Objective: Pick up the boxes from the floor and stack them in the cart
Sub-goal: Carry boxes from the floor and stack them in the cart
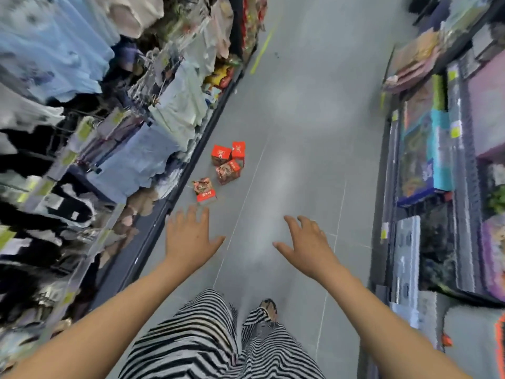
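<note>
Several small red boxes lie on the grey floor beside the left shelf base. The nearest box [205, 190] sits apart, on its side. Behind it lies a second box [228, 172], and two more, a left one [220, 154] and a right one [238, 149], stand close together at the back. My left hand [188, 236] reaches forward with its fingers spread, just short of the nearest box and holding nothing. My right hand [306, 242] is stretched out over bare floor, fingers loose, holding nothing. No cart is in view.
A rack of hanging clothes [131, 132] lines the left side of the aisle. Shelves of boxed goods [437, 149] line the right. The grey tiled aisle floor [300, 105] runs ahead between them. My striped trousers [218, 337] and one foot show at the bottom.
</note>
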The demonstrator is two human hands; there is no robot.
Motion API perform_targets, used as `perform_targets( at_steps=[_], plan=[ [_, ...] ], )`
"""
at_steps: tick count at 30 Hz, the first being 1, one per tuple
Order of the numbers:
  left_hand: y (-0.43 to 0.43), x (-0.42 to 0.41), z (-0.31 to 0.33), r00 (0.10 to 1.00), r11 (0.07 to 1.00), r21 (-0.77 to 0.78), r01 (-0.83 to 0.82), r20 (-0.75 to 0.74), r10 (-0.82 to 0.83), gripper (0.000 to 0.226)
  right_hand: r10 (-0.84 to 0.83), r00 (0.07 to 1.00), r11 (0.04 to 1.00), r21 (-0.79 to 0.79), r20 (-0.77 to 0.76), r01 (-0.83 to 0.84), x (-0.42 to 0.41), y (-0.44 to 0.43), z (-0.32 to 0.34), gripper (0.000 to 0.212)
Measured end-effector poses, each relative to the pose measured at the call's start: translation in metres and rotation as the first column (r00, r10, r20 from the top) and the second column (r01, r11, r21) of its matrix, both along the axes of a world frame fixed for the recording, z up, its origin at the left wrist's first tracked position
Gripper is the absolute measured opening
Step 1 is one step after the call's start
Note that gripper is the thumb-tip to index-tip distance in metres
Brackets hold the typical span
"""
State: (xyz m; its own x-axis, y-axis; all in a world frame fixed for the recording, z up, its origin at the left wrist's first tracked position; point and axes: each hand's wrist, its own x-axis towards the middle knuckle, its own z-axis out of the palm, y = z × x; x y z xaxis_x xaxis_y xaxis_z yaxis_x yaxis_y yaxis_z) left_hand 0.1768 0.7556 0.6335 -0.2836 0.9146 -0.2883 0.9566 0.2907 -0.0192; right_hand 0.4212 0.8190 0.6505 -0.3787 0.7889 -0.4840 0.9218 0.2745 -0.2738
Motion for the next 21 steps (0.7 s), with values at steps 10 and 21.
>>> perform_targets(
  at_steps=[10, 21],
  plan=[
    [0.111, -0.099, -0.097, 0.986, 0.958, -0.236, -0.163, -0.022, 0.162, 0.084, 0.049, 0.992, 0.999, 0.003, 0.115, -0.050, -0.087, 0.181, -0.091, 0.070],
    [0.235, -0.178, -0.333, 0.991, 0.936, -0.323, -0.136, -0.028, 0.134, 0.085, 0.252, 0.964, 0.968, -0.035, 0.085, -0.250, -0.172, 0.353, -0.307, 0.072]
  ],
)
